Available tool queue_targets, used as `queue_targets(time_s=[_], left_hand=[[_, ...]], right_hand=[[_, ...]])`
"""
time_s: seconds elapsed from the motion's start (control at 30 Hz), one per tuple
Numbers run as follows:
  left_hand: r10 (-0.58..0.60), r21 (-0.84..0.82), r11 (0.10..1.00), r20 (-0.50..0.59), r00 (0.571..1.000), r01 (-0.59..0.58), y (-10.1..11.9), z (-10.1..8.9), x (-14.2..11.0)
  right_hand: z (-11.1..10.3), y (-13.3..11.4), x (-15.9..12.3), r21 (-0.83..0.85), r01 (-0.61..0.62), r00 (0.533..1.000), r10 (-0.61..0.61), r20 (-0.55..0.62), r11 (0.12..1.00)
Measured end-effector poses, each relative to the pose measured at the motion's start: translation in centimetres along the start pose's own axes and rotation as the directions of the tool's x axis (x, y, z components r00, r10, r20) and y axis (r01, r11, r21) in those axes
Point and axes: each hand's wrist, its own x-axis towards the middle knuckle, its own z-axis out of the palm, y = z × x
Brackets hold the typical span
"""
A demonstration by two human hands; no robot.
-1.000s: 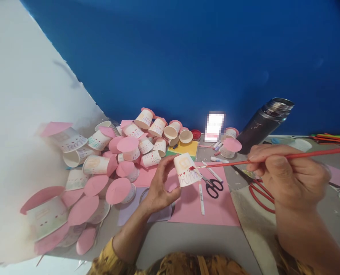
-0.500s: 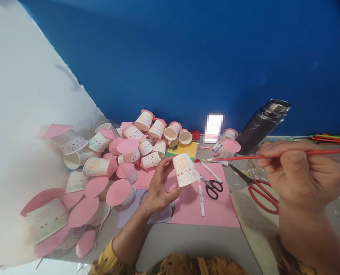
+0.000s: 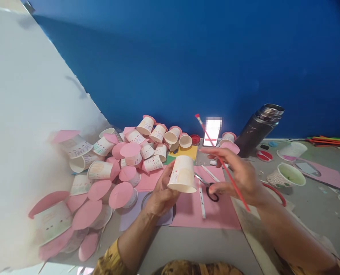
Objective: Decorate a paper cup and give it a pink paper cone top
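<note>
I have the paper cup [image 3: 184,170] in my left hand [image 3: 160,194], fingers and thumb closed around its side, mouth tipped downward above the pink paper sheet [image 3: 215,217]. My right hand [image 3: 240,173] nips the red paintbrush [image 3: 236,187] somewhere among its fingers, though I can't tell exactly which; thumb and forefinger stand spread near the cup without touching it. The step seems to be handling the cup with the brush parked. To do it well, I'd hold lightly so the thin wall doesn't buckle, steady the rim rather than the red marks [image 3: 176,172], which could smear, and keep the red bristles [image 3: 197,115] clear of the smartphone [image 3: 211,138].
</note>
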Motion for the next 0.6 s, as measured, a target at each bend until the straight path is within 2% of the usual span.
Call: queue_targets(time_s=[0.07, 0.17, 0.27, 0.33, 0.43, 0.47, 0.6], left_hand=[[-0.031, -0.057, 0.998, 0.018, 0.999, 0.032, -0.2, 0.6, -0.4], [-0.04, -0.061, 0.997, 0.043, 0.998, 0.042, -0.7, 1.0, -0.6], [-0.032, 0.041, 0.999, 0.092, 0.995, 0.029, -0.8, 0.4, -0.2], [0.024, 0.169, 0.984, 0.143, 0.989, -0.048, -0.2, -0.4, 0.2], [0.207, 0.376, 0.884, 0.221, 0.953, -0.279, 1.1, -1.6, 0.7], [0.224, 0.434, 0.843, 0.254, 0.941, -0.318, 1.6, -1.9, 0.7], [0.155, 0.719, 0.604, 0.318, 0.935, -0.344, 2.8, -2.2, 0.3]], right_hand=[[1.1, 0.2, -0.1, -0.004, 0.006, 0.995, -0.006, 0.097, 1.0], [2.3, 0.4, -0.3, 0.006, 0.039, 0.99, -0.04, 0.134, 0.999], [2.7, 0.7, -0.4, -0.022, 0.102, 0.989, -0.099, 0.113, 0.995], [2.6, 0.8, -0.4, -0.094, 0.143, 0.985, -0.132, 0.112, 0.985], [2.3, 0.7, -0.2, -0.251, 0.194, 0.975, -0.158, 0.154, 0.948], [2.3, 0.6, -0.2, -0.287, 0.209, 0.97, -0.162, 0.179, 0.935], [2.5, 0.5, -0.1, -0.307, 0.245, 0.946, -0.158, 0.283, 0.92]])
